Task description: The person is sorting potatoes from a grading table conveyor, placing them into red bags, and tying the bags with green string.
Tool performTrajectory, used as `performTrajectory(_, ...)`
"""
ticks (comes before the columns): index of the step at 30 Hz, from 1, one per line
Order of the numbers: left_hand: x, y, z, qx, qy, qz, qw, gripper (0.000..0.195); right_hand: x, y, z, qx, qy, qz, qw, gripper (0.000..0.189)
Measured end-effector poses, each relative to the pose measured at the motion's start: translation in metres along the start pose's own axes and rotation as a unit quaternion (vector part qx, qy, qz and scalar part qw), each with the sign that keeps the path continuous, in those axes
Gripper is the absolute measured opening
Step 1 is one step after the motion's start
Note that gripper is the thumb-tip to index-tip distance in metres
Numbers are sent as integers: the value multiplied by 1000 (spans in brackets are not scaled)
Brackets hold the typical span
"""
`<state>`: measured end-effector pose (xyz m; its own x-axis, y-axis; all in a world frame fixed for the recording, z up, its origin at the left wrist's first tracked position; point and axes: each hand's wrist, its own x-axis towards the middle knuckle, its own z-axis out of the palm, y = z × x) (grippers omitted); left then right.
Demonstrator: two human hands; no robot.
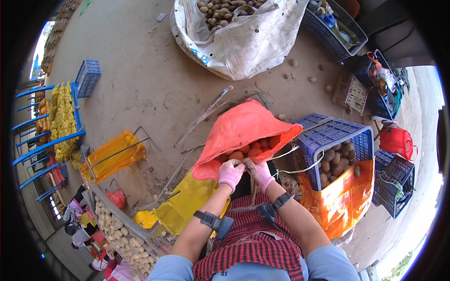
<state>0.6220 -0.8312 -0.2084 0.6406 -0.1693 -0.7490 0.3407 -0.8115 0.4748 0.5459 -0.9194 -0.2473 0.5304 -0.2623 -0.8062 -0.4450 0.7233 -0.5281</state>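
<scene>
Both hands wear pink gloves and grip the near rim of a red mesh sack (pixel 242 126). My left hand (pixel 231 172) pinches the rim just left of its middle. Close beside it, my right hand (pixel 260 172) holds the same rim, the fingertips of the two hands almost meeting. The sack's mouth gapes towards me, and round potatoes (pixel 255 151) show inside, tinted red by the mesh. A pale string (pixel 286 153) trails to the right from near my right hand.
At right, a blue plastic crate (pixel 337 130) of potatoes lies tipped above an orange mesh sack (pixel 337 200). A sorting chute (pixel 123 224) with potatoes runs at lower left, people beyond it. Ahead stands a large white bulk bag (pixel 242 45). A yellow mesh sack (pixel 186 203) lies left of me.
</scene>
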Motion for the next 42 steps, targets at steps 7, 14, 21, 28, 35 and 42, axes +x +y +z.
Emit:
performTrajectory(7,2,-7,14,80,106,90,987,18,4,-5,0,-22,43,-7,999,20)
performTrajectory(14,1,-22,9,-269,16,17,963,10,0,-20,-8,-30,-13,112,993,21)
performTrajectory(21,18,-49,7,-593,-42,-147,791,8,1,-10,-2,-81,-33,0,996,25)
performTrajectory(28,18,-41,-8,-556,3,-39,831,9,0,-20,-2,-145,-40,67,986,25)
performTrajectory(35,9,-27,0,-393,-35,-41,918,6,-5,-29,-10,63,-88,203,973,17)
performTrajectory(42,-4,-17,10,-239,31,53,969,12,6,-13,-6,308,-64,289,904,11)
